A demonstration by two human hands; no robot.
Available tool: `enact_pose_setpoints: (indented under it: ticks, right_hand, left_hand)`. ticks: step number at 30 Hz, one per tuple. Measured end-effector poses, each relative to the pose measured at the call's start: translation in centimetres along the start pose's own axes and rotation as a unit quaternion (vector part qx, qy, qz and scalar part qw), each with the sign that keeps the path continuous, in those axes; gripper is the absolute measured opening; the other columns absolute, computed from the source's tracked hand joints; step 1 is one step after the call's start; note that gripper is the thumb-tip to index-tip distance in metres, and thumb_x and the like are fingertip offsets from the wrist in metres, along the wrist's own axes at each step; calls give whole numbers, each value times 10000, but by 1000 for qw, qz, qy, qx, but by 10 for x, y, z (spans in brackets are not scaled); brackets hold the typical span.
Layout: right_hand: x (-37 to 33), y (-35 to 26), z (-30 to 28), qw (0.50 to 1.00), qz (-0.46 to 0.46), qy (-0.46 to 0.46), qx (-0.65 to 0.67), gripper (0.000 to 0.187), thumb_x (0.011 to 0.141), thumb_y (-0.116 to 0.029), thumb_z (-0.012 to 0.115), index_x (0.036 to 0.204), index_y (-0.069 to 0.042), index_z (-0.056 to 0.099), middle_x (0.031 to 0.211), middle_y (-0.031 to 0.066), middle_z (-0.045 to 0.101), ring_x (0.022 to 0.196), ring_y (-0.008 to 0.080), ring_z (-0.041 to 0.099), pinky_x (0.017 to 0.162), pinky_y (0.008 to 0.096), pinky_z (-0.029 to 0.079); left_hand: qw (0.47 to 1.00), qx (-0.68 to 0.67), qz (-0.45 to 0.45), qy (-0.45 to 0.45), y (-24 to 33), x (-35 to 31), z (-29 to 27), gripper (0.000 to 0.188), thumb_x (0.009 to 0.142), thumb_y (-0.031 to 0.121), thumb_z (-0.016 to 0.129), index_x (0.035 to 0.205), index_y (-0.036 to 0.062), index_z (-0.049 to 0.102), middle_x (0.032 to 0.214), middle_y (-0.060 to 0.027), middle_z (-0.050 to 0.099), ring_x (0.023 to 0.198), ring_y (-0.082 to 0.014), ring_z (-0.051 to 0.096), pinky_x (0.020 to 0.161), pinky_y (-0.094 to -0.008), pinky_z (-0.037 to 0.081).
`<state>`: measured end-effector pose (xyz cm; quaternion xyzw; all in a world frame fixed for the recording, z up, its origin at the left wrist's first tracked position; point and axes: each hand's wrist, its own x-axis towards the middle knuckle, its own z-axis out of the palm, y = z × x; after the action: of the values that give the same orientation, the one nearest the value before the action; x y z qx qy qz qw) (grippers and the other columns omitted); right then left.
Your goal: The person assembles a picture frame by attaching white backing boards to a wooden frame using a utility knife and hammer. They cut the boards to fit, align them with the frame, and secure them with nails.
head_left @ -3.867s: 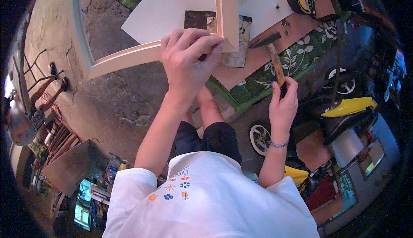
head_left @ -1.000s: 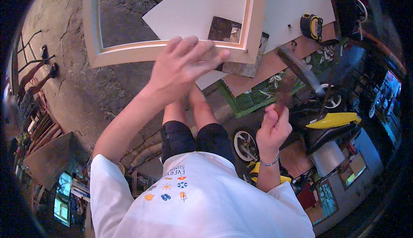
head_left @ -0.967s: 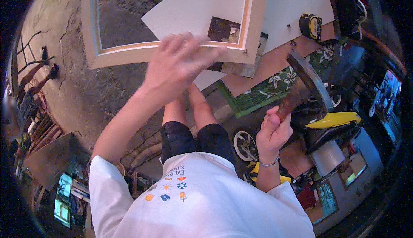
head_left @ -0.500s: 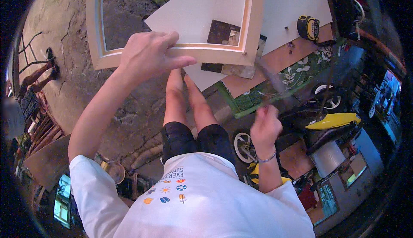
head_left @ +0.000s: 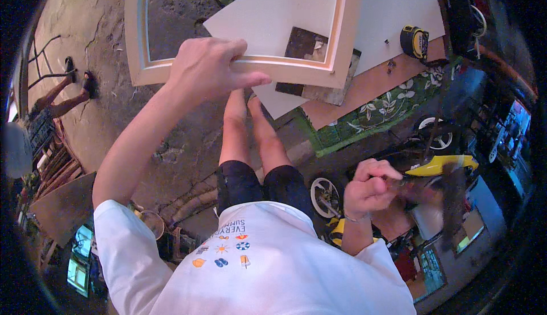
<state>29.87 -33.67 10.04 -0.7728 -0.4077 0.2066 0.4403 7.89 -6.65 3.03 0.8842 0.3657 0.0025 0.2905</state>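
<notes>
A pale wooden frame [head_left: 273, 74] with a rectangular opening stands in front of me. My left hand [head_left: 208, 67] is closed over its near rail, the thumb stretched along the wood. Off to the right and apart from the frame, my right hand [head_left: 370, 189] is wrapped round a tool smeared by motion. A pale handle seems to run right from the fist to a dark crosswise head [head_left: 454, 207], like a hammer. Beyond the frame's near right corner lies a dark, stained flat piece [head_left: 302, 47], partly hidden by the rail.
White sheet board [head_left: 399, 13] and brown board [head_left: 370, 87] lie over a green leaf-patterned mat [head_left: 376, 110]. A yellow-black tape measure [head_left: 414, 43] rests there beside small dark bits [head_left: 391, 66]. A motorbike with yellow panels [head_left: 439, 166] stands at right. Another person's legs [head_left: 57, 98] show far left.
My right hand has swung back toward me and to the right, with the tool now pointing right rather than up toward the frame. My left hand keeps its grip on the rail.
</notes>
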Motion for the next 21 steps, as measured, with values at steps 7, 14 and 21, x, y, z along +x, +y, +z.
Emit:
enact_pose_setpoints:
  ticks: [7,14,21]
  right_hand:
    - [5,-5,2,990,-3,-3,-141,245,1032,-220,557,908,-10,523,703,219,610,562,411,600,487,428,431]
    - [12,-3,4,975,59,-79,-201,229,1001,-197,610,875,-26,524,648,188,609,568,402,625,483,459,456]
    - [-1,29,12,961,80,-136,-226,208,1012,-185,584,889,-25,534,650,180,601,562,402,615,490,443,460]
  left_hand:
    - [1000,8,13,11,3,-3,-1,601,728,644,761,701,63,609,650,-142,637,644,-362,661,595,-451,516]
    - [1000,15,-18,-1,5,3,-6,613,690,647,795,702,67,594,661,-143,639,636,-354,656,590,-446,500]
    - [999,35,-3,-13,9,0,-7,637,731,680,734,721,51,641,664,-139,659,647,-368,667,604,-467,524]
